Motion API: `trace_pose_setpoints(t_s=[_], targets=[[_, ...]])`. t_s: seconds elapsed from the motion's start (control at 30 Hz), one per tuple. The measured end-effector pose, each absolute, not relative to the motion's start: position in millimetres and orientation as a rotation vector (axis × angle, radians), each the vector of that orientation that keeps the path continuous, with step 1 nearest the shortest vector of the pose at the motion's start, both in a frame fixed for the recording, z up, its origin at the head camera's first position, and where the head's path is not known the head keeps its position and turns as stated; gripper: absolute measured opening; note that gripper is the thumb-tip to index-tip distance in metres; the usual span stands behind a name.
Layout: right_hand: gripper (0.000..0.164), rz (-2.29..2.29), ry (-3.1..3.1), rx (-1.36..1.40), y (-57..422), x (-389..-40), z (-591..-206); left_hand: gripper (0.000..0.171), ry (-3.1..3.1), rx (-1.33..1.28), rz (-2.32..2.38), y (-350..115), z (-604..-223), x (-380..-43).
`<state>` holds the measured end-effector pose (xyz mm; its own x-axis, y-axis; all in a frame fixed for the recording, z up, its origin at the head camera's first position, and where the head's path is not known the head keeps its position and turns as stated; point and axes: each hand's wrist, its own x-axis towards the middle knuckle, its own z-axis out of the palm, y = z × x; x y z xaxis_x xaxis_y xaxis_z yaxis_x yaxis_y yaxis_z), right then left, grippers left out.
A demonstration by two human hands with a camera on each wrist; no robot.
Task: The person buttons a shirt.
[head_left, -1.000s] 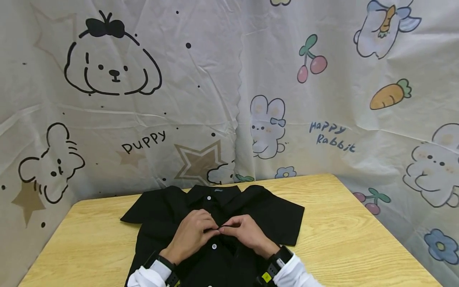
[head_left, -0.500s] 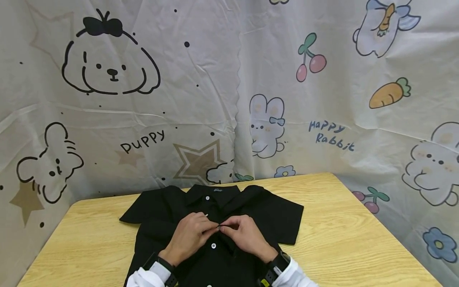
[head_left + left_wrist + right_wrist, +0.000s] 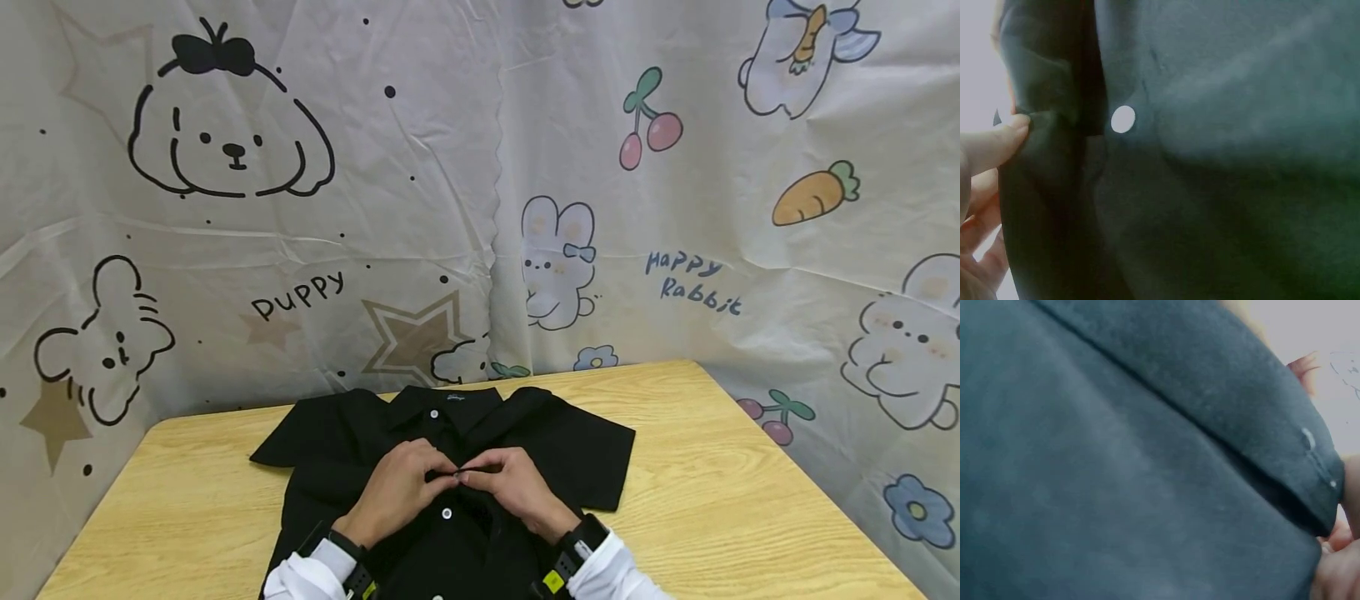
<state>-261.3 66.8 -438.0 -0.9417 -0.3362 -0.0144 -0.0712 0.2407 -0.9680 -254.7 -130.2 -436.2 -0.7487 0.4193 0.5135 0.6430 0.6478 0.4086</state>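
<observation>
A black short-sleeved shirt [image 3: 581,442] lies front up with its collar at the far side. White buttons run down its front, one near the collar [image 3: 434,414] and one just below the hands [image 3: 447,513]. My left hand [image 3: 397,492] and right hand [image 3: 517,492] meet at the middle of the front, each pinching cloth between thumb and index finger. In the left wrist view a thumb [image 3: 997,144] presses on the cloth, left of a white button [image 3: 1123,119]. The right wrist view has a lifted edge with a stitched buttonhole [image 3: 1317,456], fingers close beside it.
The shirt is spread on a wood-grain table [image 3: 720,500], whose far edge runs just behind the collar. A white curtain [image 3: 420,217] printed with cartoon animals hangs behind it. Straps with small devices [image 3: 555,579] sit on both wrists over white sleeves.
My fingertips stay together at the same place on the shirt front. The left index finger has risen a little from the thumb, and the right wrist has turned slightly.
</observation>
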Motion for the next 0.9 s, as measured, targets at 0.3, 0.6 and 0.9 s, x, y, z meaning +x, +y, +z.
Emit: trace_pose_setpoints(t_s=[0.3,0.6,0.9], targets=[[0.013,-1.857,2.224,-0.359,65.4,-259.8,-441.3,0.011,-2.397,-0.913,-0.77,-132.7,-441.4,-256.8],[0.012,-1.799,2.326,-0.446,64.7,-244.9,-423.5,0.012,-2.335,-0.978,-0.691,-132.0,-442.9,-257.8],[0.012,-1.789,2.385,-0.49,64.7,-246.9,-435.3,0.013,-2.291,-1.0,-0.662,-131.6,-445.1,-257.2]])
